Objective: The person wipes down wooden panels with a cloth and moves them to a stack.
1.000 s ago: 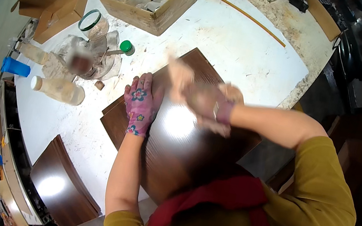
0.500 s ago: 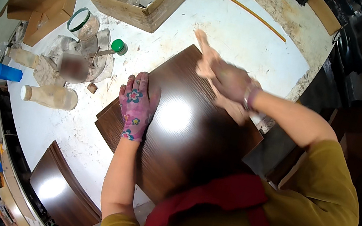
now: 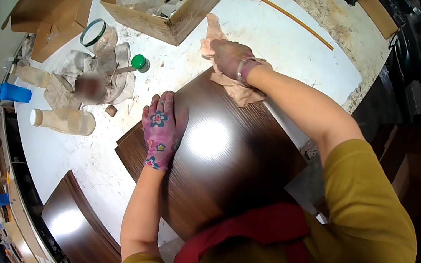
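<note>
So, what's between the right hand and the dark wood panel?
In the head view, a pinkish cloth lies under the right hand and partly over the dark wood panel.

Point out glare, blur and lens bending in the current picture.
In the head view, white glare hides grain on the dark brown panel, with another bright spot on the lower left panel; also there, the reddish brown thing near the green lid is too blurred to identify; head view: the table bows at its left edge.

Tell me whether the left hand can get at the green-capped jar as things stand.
Probably yes: the left hand lies flat on the brown panel, and nothing appears to stand between it and the nearby green-capped jar.
</note>
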A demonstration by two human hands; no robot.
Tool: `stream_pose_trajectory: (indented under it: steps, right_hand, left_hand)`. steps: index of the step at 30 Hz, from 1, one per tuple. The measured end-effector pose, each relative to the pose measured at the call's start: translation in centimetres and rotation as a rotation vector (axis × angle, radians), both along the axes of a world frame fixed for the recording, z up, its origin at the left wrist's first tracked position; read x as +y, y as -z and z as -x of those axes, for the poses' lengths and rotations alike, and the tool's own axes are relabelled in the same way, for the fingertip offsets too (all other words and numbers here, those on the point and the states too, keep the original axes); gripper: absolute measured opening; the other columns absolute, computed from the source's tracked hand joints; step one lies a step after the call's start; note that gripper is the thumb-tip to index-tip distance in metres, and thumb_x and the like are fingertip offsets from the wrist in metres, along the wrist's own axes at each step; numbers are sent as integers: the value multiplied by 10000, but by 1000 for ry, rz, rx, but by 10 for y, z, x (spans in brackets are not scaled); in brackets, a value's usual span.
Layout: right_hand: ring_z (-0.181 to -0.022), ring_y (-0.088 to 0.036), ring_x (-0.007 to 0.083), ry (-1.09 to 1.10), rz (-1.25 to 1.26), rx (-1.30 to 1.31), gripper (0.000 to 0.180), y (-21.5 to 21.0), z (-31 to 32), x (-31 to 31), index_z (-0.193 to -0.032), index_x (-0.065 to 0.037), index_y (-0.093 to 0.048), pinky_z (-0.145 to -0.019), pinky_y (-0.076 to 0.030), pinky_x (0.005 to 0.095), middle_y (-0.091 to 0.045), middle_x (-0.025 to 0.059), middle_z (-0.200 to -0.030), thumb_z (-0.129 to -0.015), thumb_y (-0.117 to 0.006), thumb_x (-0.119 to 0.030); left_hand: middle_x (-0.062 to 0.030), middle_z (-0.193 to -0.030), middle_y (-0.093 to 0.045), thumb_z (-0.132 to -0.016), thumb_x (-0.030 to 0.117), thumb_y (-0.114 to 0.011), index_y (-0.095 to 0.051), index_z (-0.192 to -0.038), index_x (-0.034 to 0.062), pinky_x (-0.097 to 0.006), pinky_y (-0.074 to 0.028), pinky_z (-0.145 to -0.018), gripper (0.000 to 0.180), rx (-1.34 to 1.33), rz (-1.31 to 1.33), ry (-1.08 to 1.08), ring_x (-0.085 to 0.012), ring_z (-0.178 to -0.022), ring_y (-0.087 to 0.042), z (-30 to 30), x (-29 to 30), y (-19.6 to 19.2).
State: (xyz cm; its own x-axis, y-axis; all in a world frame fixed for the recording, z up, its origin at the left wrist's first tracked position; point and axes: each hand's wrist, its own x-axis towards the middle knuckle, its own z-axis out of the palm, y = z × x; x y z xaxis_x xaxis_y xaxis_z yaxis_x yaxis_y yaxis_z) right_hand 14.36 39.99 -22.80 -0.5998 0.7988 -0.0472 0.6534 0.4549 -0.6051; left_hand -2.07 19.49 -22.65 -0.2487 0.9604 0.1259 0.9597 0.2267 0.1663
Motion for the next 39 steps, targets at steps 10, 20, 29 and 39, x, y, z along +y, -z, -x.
stream_pose_trajectory:
  steps: [10, 20, 29, 39]
  right_hand:
    - [-915, -633, 247, -152, 271, -442, 477, -44, -159, -109, -1307, -131, -522, -811, -479, 372, -668, 186, -1003, -940, -434, -424]
    - [-1022, -647, 317, -99, -87, -77, 267, -18, -53, -60, -1069, -64, -655, -804, -540, 423, -649, 200, -1121, -909, -515, -225]
    - [-842, -655, 228, -262, 230, -376, 342, -55, -319, -157, -1021, -75, -626, -752, -499, 332, -675, 133, -949, -899, -555, -387]
    - [-985, -609, 317, -74, -289, -30, 446, -104, -215, -147, -1193, -84, -567, -843, -487, 382, -623, 154, -1036, -918, -516, -433]
  left_hand:
    - [-125, -1363, -518, -942, 400, -495, -474, -1347, 46, -448, -289, -1088, 537, 33, -1, 14, -309, -1296, -439, 1, 3, 5]
    - [-167, -1246, -580, -915, 336, -575, -526, -1260, 27, -445, -359, -1020, 465, 21, -104, 31, -337, -1187, -514, 2, -1, 10]
    - [-233, -1275, -547, -939, 235, -560, -509, -1294, -4, -428, -398, -1020, 431, 12, -275, 165, -382, -1183, -513, 1, 3, 7]
    - [-96, -1443, -425, -932, 268, -542, -441, -1398, 118, -454, -251, -1117, 500, 80, -140, 250, -325, -1348, -354, 25, -141, 1]
